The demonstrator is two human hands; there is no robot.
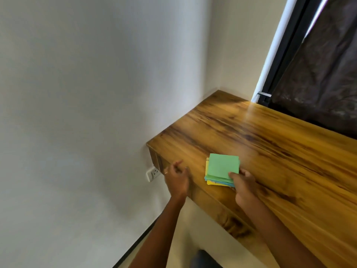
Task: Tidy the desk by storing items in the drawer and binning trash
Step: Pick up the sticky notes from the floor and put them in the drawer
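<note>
Near the desk's [270, 136] front edge the right hand [243, 183] pinches a stack of coloured paper squares [222, 170], while the left hand [176, 179], fingers seemingly curled, blurs against the desk's front.

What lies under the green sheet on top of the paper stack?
Under the green sheet, edges of blue and yellow sheets show in the paper stack. Their faces are covered; the right hand hides one corner.

Bright daylight from the window [274, 60] at the far right corner; glare on the worktop [251, 120] there. Motion-blurred throughout, left hand [176, 179] most. Wide-angle bending at edges.
</note>
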